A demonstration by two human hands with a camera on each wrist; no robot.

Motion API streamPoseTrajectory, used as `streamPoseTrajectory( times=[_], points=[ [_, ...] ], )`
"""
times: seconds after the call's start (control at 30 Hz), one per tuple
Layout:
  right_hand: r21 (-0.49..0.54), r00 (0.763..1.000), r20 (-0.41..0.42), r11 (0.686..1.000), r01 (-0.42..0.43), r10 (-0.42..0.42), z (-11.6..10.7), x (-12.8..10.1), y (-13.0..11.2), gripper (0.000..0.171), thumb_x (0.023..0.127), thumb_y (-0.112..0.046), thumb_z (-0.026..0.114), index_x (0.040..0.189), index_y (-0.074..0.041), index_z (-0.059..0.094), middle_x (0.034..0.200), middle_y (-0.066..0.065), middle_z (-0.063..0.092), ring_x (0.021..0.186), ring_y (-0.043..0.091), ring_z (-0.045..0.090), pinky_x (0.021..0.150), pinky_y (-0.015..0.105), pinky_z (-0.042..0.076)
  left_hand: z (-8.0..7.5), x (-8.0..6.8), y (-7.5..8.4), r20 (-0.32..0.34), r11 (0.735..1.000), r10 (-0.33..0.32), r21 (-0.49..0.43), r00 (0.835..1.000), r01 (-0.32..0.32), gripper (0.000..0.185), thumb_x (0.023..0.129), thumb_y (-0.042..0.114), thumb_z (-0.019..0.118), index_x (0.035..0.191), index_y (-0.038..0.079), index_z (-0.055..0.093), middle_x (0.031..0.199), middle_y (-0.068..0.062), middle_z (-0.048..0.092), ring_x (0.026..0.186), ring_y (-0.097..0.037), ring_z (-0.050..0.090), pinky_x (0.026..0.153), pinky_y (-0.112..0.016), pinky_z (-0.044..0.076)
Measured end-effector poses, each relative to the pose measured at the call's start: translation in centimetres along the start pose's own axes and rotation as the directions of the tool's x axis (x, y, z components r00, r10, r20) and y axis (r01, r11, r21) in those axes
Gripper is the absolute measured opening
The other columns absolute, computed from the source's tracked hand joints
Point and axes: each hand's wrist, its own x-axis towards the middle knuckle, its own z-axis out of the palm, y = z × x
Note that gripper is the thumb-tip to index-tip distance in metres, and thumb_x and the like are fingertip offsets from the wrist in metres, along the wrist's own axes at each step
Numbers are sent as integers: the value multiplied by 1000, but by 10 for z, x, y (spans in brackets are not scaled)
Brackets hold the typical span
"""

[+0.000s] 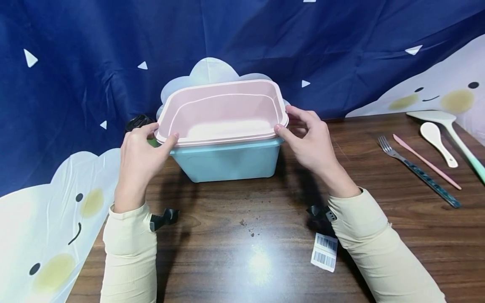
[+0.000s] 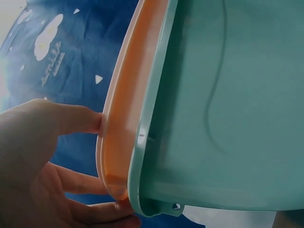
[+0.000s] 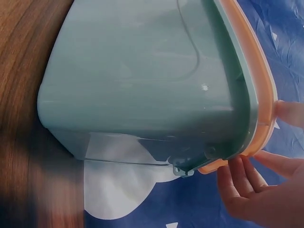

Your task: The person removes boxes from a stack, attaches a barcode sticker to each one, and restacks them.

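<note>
Here, one pink lid [image 1: 223, 111] sits atop one blue bin [image 1: 227, 162] on the table [image 1: 265, 235], straight ahead of the person, long axis running left to right. Left hand [image 1: 140, 158] and right hand [image 1: 308, 136] pinch its short ends, equally near. Well to the right lie one fork [image 1: 417, 172], one pink knife [image 1: 426, 162], one spoon [image 1: 437, 141] and one spatula [image 1: 451, 130].

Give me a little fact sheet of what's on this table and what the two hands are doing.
Surface: wooden table
Main item: blue box topped by pink lid
Left hand: pinches the lid's left edge
Right hand: pinches the lid's right edge
Right side of table: fork, pink knife, white spoon, spatula
Backdrop: dark blue cloud-print cloth
</note>
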Motion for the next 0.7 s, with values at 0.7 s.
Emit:
streamPoseTrajectory(
  times=[0.7],
  points=[
    [115, 996, -76, 992, 54, -46, 2, -4, -7, 49, 87, -1, 75, 134, 2, 62, 120, 12, 59, 103, 2, 63, 96, 21, 54, -9, -5, 8, -127, 997, 21, -76, 992, -31, 58, 89, 34, 72, 134, -1, 63, 128, -27, 65, 119, -43, 52, 99, -56, 41]
  ],
)
